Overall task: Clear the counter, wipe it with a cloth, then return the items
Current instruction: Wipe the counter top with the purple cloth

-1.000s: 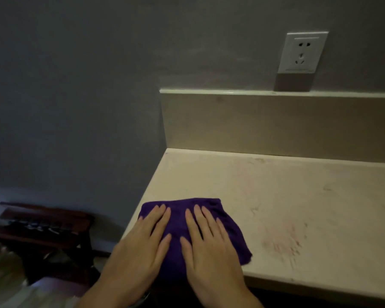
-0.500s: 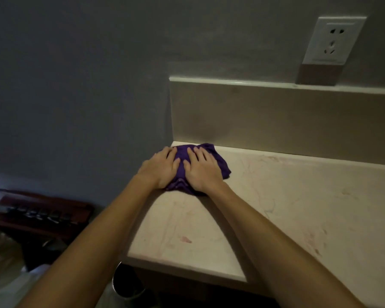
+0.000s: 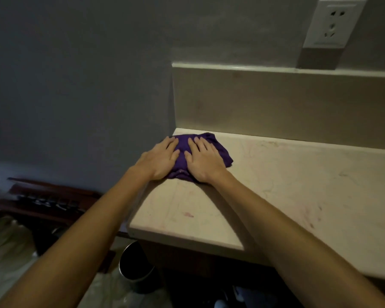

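A purple cloth (image 3: 222, 152) lies bunched in the far left corner of the pale stone counter (image 3: 298, 185), close to the backsplash. My left hand (image 3: 160, 160) presses flat on the cloth's left part, fingers spread and pointing away from me. My right hand (image 3: 203, 162) presses flat on its middle, right beside the left hand. Both arms are stretched out over the counter's left end. Faint reddish marks show on the counter surface nearer to me.
A beige backsplash (image 3: 276, 101) runs along the back, under a white wall socket (image 3: 333, 23). The grey wall (image 3: 87, 74) bounds the counter's left end. Below on the floor stand a dark round bin (image 3: 136, 267) and a dark wooden rack (image 3: 49, 201).
Both hands have pushed the cloth from the counter's front edge to the back left corner, and the arms are now extended. Since half a second ago the hands have barely moved.
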### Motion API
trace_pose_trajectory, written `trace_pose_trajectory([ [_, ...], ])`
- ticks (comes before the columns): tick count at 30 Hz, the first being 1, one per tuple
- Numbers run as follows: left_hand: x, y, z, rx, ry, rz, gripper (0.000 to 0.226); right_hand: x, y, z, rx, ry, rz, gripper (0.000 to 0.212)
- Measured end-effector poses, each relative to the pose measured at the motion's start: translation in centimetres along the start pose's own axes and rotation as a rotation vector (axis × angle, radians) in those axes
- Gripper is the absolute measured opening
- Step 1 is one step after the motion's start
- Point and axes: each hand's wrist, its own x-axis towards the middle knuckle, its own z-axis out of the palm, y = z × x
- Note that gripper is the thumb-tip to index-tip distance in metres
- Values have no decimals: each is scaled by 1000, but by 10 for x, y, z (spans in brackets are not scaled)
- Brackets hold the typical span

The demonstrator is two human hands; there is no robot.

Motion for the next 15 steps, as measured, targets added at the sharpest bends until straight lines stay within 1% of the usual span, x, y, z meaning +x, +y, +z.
trace_pose_trajectory([
  [2,-51,9,3,7,42,48,60,-52,-11,-3,25,41,-29,61],
  [5,-141,27,14,39,133,107,69,-135,-31,-12,77,53,-80,62],
  [7,-185,33,26,37,228,141,65,-180,-40,-15,74,54,-97,62],
  [8,-199,34,32,19,238,139,62,-195,-43,-16,51,75,-92,61],
  [12,-211,38,44,38,228,104,66,-212,-41,-10,-70,153,-71,57],
  [15,-200,43,43,57,210,55,70,-201,-35,-8,-52,114,-86,64],
])
